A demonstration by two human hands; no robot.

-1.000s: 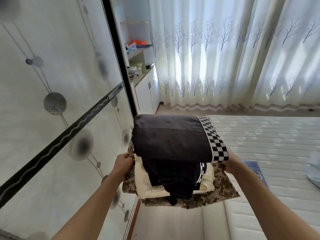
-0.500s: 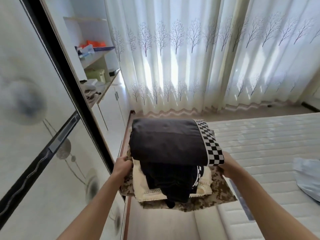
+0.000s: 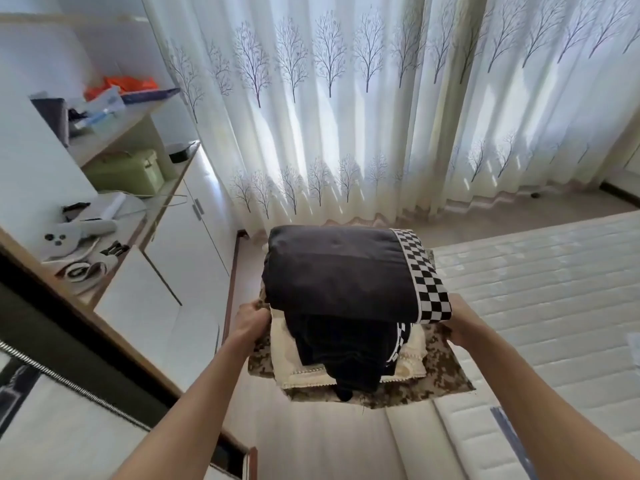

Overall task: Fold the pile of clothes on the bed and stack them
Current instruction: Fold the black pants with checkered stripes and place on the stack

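Observation:
I carry a stack of folded clothes point(image 3: 341, 271) in the air between both arms, over the floor beside the bed point(image 3: 540, 289). A dark grey piece with a black-and-white checkered band lies on top, a black garment and a cream one under it, and a camouflage piece point(image 3: 446, 379) at the bottom. My left hand point(image 3: 251, 320) grips the stack's left edge, fingers curled round the camouflage cloth. My right hand point(image 3: 462, 323) holds the right edge; its fingers are hidden under the cloth.
A white cabinet point(image 3: 166, 271) with cluttered shelves and a green box point(image 3: 128, 171) stands at the left, next to a dark-framed sliding door point(image 3: 62, 344). Tree-print curtains point(image 3: 381, 116) hang ahead. The quilted white mattress fills the right.
The view has swung right, from the sliding door to the shelves and curtains. The stack stays held between both hands the same way.

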